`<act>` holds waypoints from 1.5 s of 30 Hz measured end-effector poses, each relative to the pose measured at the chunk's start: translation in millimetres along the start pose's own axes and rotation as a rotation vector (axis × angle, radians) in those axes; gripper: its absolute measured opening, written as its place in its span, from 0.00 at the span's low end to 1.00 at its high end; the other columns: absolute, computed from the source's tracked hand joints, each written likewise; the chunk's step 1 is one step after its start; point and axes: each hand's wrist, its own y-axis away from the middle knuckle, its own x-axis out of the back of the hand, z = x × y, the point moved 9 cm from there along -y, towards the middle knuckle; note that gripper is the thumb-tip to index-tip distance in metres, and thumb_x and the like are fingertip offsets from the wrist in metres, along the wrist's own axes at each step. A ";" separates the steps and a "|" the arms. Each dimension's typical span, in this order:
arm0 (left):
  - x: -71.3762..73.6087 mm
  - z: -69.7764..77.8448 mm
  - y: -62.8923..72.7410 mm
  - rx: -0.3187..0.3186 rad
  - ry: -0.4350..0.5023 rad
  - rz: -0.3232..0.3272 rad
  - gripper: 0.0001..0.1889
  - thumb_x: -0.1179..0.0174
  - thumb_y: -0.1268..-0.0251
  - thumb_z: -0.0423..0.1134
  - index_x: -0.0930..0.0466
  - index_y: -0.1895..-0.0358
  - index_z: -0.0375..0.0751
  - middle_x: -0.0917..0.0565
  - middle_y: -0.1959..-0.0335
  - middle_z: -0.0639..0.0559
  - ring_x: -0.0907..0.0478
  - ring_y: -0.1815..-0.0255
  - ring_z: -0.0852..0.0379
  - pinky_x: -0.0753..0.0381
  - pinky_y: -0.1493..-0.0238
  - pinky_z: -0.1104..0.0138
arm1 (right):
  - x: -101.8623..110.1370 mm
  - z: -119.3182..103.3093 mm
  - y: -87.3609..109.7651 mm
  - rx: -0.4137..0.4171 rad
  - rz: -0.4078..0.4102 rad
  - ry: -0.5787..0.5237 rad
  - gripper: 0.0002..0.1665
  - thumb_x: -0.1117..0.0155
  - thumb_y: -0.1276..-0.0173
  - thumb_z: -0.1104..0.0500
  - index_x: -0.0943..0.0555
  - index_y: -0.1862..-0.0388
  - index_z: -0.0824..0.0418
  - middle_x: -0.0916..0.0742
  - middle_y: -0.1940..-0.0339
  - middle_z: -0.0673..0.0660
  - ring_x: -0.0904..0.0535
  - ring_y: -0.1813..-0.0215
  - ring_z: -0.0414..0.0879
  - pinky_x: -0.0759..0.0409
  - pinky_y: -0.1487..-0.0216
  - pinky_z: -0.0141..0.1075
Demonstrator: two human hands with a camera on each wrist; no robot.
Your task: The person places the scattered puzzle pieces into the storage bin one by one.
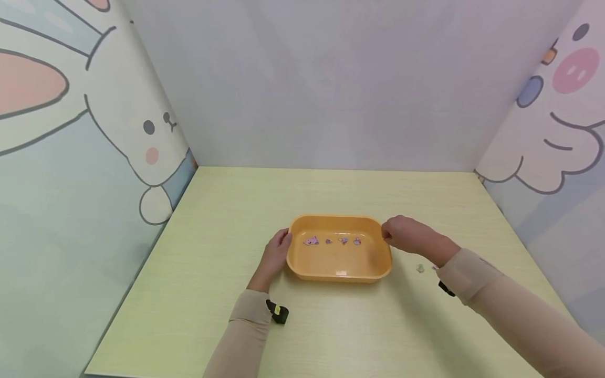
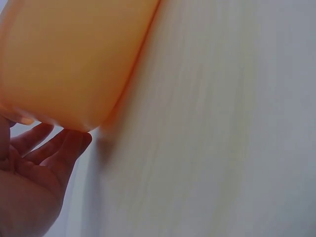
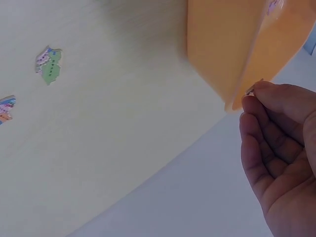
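An orange plastic tray (image 1: 321, 265) stands on the table. My left hand (image 1: 274, 256) grips its left end, the thumb by the rim and the fingertips (image 2: 81, 140) against the outer wall. Over the tray's right rim, my right hand (image 1: 410, 234) pinches a small thin piece (image 3: 252, 89) between thumb and index finger, seen edge-on in the right wrist view. Several small printed pieces lie in a row inside the tray, a larger pinkish one (image 1: 311, 241) at the left of the row.
On the table (image 1: 212, 220), right of the tray, lie a green map-shaped puzzle piece (image 3: 49, 65) and a multicoloured one (image 3: 6, 109), partly cut off in the right wrist view. A pale wall (image 1: 331, 89) stands behind, with cartoon-printed panels (image 1: 118, 105) on both sides.
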 end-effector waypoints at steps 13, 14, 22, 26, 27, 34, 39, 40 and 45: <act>2.1 -2.1 -0.9 0.000 0.000 0.011 0.24 0.56 0.21 0.49 0.30 0.33 0.40 0.25 0.38 0.43 0.28 0.39 0.46 0.30 0.38 0.53 | -3.3 -28.6 -15.1 0.013 -0.061 0.032 0.08 0.38 0.33 0.68 0.20 0.73 0.62 0.24 0.78 0.50 0.30 0.75 0.43 0.27 0.73 0.33; 2.1 -2.2 -1.0 0.000 0.002 0.012 0.24 0.56 0.21 0.49 0.30 0.33 0.40 0.25 0.38 0.43 0.28 0.39 0.46 0.30 0.38 0.53 | -3.7 -30.1 -15.9 0.017 -0.062 0.034 0.07 0.38 0.33 0.68 0.19 0.73 0.62 0.24 0.78 0.50 0.30 0.75 0.43 0.27 0.73 0.33; 2.2 -2.4 -1.2 0.007 0.000 0.010 0.24 0.56 0.21 0.51 0.30 0.32 0.41 0.25 0.37 0.44 0.29 0.38 0.47 0.31 0.37 0.52 | -3.7 -43.6 -20.9 0.081 -0.045 0.039 0.09 0.38 0.34 0.69 0.20 0.74 0.61 0.24 0.79 0.49 0.31 0.76 0.42 0.28 0.73 0.32; 1.8 -1.7 -1.0 0.006 -0.003 0.006 0.24 0.57 0.21 0.50 0.31 0.32 0.40 0.25 0.37 0.43 0.28 0.38 0.46 0.30 0.38 0.52 | -2.3 -52.1 -23.8 0.110 -0.034 0.035 0.10 0.37 0.33 0.68 0.20 0.76 0.62 0.25 0.80 0.48 0.32 0.77 0.41 0.31 0.74 0.32; 1.6 -1.7 -1.2 0.006 -0.004 0.006 0.24 0.57 0.21 0.50 0.31 0.32 0.40 0.25 0.37 0.43 0.28 0.38 0.46 0.30 0.38 0.52 | -2.0 -54.7 -24.7 0.123 -0.028 0.037 0.11 0.37 0.33 0.68 0.20 0.76 0.61 0.25 0.80 0.48 0.33 0.77 0.41 0.31 0.74 0.32; 1.6 -0.5 -0.8 0.010 -0.010 0.010 0.24 0.57 0.21 0.49 0.31 0.32 0.39 0.25 0.38 0.42 0.27 0.39 0.46 0.29 0.39 0.52 | -3.2 -66.8 -31.1 0.161 -0.015 0.066 0.14 0.38 0.34 0.68 0.24 0.79 0.58 0.26 0.81 0.47 0.35 0.76 0.40 0.33 0.73 0.32; 1.4 0.0 -0.5 0.008 -0.018 0.007 0.24 0.57 0.21 0.49 0.31 0.32 0.38 0.25 0.37 0.42 0.28 0.38 0.45 0.30 0.38 0.52 | -2.1 -75.8 -34.0 0.180 -0.006 0.069 0.17 0.41 0.36 0.71 0.27 0.82 0.57 0.31 0.83 0.47 0.38 0.78 0.40 0.38 0.74 0.31; 1.5 0.1 -0.3 0.009 -0.017 0.007 0.24 0.57 0.21 0.49 0.31 0.32 0.38 0.25 0.37 0.42 0.28 0.39 0.45 0.30 0.38 0.52 | -2.1 -77.9 -35.0 0.189 -0.001 0.080 0.17 0.41 0.36 0.71 0.28 0.83 0.57 0.31 0.84 0.47 0.38 0.78 0.40 0.38 0.74 0.32; 2.0 0.0 -0.2 0.021 -0.012 0.009 0.24 0.57 0.21 0.49 0.31 0.32 0.38 0.25 0.37 0.42 0.28 0.39 0.46 0.30 0.38 0.52 | -3.3 -89.5 -41.9 0.218 0.010 0.148 0.15 0.39 0.33 0.68 0.25 0.80 0.57 0.29 0.82 0.46 0.36 0.76 0.40 0.34 0.72 0.31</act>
